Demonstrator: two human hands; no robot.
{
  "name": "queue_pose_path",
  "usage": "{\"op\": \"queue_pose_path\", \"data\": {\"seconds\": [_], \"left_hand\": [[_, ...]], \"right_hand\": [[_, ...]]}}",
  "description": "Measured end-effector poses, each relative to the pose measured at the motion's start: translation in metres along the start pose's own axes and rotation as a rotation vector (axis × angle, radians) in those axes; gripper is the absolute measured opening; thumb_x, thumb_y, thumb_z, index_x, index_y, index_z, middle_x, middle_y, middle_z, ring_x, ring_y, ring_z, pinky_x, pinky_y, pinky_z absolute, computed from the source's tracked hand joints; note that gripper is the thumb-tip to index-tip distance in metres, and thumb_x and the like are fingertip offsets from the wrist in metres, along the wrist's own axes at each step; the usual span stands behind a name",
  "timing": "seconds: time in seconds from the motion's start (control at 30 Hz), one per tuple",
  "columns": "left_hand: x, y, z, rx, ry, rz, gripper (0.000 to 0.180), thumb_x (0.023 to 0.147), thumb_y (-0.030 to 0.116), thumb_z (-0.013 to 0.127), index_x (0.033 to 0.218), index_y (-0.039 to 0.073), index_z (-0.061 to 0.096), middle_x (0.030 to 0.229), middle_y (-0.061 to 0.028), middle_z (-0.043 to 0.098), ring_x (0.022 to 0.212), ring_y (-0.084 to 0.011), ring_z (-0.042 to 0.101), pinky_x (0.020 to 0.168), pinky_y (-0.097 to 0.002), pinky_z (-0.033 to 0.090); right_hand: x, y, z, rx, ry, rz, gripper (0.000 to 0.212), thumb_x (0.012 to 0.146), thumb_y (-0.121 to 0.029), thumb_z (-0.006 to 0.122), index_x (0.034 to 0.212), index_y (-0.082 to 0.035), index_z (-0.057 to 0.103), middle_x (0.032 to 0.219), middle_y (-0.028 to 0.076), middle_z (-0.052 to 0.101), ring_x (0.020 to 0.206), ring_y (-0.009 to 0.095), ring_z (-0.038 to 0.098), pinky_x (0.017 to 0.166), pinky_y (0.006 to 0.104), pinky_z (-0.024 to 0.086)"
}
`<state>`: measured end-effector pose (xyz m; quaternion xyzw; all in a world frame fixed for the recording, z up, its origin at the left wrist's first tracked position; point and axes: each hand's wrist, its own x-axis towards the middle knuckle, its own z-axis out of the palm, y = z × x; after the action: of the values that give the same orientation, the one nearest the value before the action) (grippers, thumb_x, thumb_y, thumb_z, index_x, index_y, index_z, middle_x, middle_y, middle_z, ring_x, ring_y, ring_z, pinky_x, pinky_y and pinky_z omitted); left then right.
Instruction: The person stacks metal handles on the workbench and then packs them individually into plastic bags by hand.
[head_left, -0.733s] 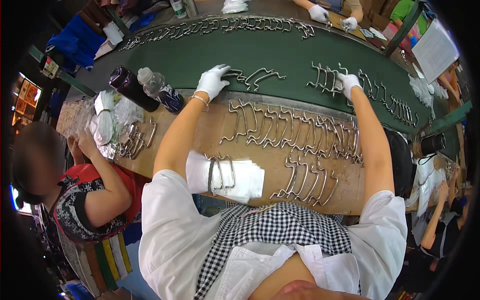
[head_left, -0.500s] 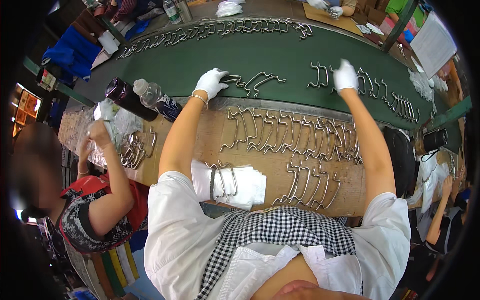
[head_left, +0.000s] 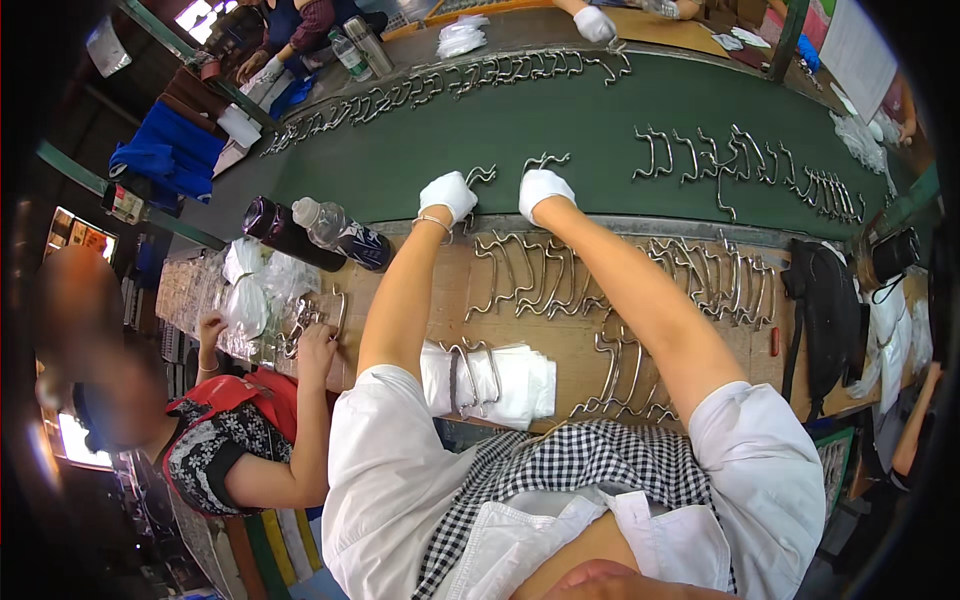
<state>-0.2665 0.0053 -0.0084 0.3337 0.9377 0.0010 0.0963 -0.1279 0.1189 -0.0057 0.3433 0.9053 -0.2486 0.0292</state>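
My left hand (head_left: 449, 197), in a white glove, is closed around shiny bent metal rods (head_left: 483, 175) at the near edge of the green belt (head_left: 590, 115). Just to its right, my gloved right hand (head_left: 546, 194) grips another bent metal rod (head_left: 545, 160), whose ends stick out past the fingers. The two hands are slightly apart, and their fingertips are mostly hidden. On the wooden table (head_left: 450, 290) below my forearms stand rows of similar rods (head_left: 492, 270), partly covered by my right arm. Two or three more lie on a stack of white sheets or bags (head_left: 530, 385).
Rows of rods lie along the belt's far side (head_left: 430, 88) and right side (head_left: 728, 200). A dark flask (head_left: 290, 233) and a clear bottle (head_left: 345, 235) stand left of my arm. A black bag (head_left: 822, 320) sits right. Co-workers handle things at left (head_left: 315, 350) and across the belt (head_left: 594, 24).
My right hand has come left from the right-hand row to beside my left hand and now grips a rod. One rod now lies lower in that row. The whole view has shifted somewhat.
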Motion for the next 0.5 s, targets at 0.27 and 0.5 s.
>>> {"op": "queue_pose_path", "data": {"seconds": [0.27,0.5], "left_hand": [[-0.015,0.009,0.008,-0.087,0.328,0.184,0.036,0.086,0.02,0.056,0.122,0.018,0.062,0.097,-0.015,0.07,0.088,-0.0303,0.068,0.08,-0.0396,0.054],[-0.016,0.03,0.026,-1.335,-0.016,0.21,0.046,0.08,0.002,0.061,0.125,0.006,0.062,0.107,-0.0075,0.07,0.084,-0.0129,0.065,0.075,-0.0272,0.053]], "right_hand": [[0.0,0.081,-0.015,1.329,-0.576,0.036,0.011,0.081,0.0,0.057,0.091,0.002,0.062,0.076,0.011,0.063,0.059,0.017,0.06,0.047,0.0253,0.046],[-0.05,0.083,-0.026,1.516,-0.432,-0.167,0.027,0.089,-0.003,0.055,0.116,-0.002,0.06,0.099,0.008,0.066,0.075,0.015,0.062,0.074,0.0305,0.052]]}}
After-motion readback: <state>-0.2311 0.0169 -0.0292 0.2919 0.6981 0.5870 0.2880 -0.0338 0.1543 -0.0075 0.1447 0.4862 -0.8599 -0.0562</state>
